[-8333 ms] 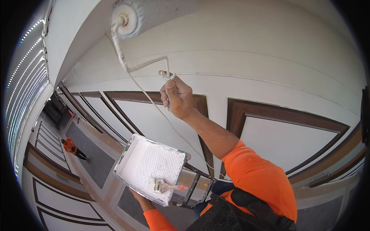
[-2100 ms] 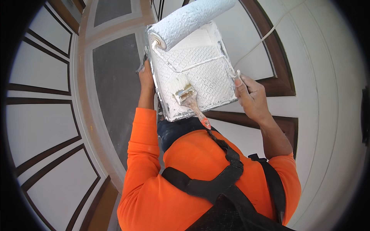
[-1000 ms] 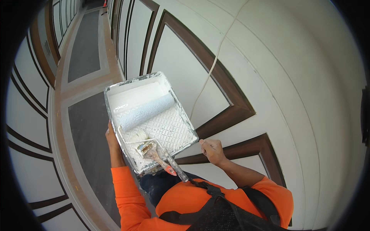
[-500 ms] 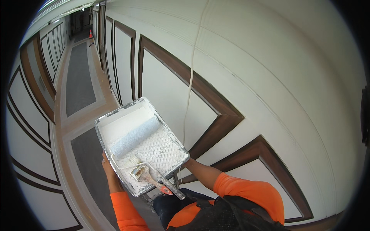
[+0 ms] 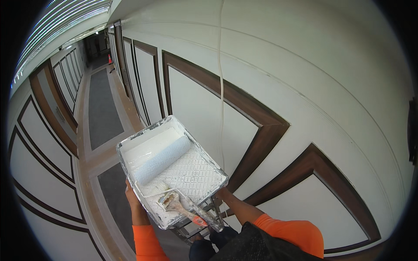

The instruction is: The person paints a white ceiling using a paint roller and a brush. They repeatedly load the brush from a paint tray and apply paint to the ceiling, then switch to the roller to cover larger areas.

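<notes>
A paint tray [image 5: 196, 172] with a ribbed, white-coated slope is held up in front of me, tilted, its rim spotted with dried paint. My left hand [image 5: 132, 194] grips its left side; the fingertips go out of sight against the tray. At the right corner, my right hand [image 5: 222, 192] supports the tray, with its fingers hidden underneath. Lying across the tray is a paint roller [image 5: 163, 160] with a pale, paint-soaked sleeve; its handle [image 5: 208, 219] sticks out over the near edge. A paintbrush [image 5: 182, 208] with a worn orange-tipped handle rests beside it.
Below the tray show metal ladder-like bars [image 5: 185, 233] and my legs. To the right runs a white wall with brown frame moulding [image 5: 272, 130] and a hanging pale cable [image 5: 221, 78]. A corridor floor [image 5: 104, 108] stretches ahead to an orange cone [image 5: 110, 59].
The tray, with both hands on it, sits slightly lower and further right in the picture. The view has shifted too, showing more ceiling lights and more metal bars beneath the tray.
</notes>
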The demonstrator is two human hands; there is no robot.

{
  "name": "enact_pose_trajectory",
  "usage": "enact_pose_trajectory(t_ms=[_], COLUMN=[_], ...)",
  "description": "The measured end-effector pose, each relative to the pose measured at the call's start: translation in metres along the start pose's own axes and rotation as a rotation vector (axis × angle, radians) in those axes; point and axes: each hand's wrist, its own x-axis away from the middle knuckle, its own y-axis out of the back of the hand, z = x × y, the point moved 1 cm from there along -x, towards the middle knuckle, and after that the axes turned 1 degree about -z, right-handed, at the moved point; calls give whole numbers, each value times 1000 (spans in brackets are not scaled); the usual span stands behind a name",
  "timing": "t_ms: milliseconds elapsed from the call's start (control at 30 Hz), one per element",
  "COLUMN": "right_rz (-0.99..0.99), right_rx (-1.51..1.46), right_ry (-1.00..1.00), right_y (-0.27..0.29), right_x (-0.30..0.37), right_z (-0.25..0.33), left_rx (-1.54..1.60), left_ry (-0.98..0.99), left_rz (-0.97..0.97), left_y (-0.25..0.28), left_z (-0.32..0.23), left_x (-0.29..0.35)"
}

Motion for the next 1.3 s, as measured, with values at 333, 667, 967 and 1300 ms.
enact_pose_trajectory(t_ms=[333, 667, 967, 1300], right_rz=[117, 258, 280, 288], right_rx=[-228, -249, -269, -256], right_ry=[155, 380, 426, 442], right_y=[-1, -6, 1, -1], right_x=[17, 3, 7, 18], right_z=[-1, -9, -5, -2], left_rx=[-114, -116, 256, 263], left_ry=[-69, -195, -220, -232], left_rz=[4, 87, 230, 253], left_y=[4, 19, 9, 15], left_z=[-6, -4, 2, -1], left_x=[2, -23, -35, 9])
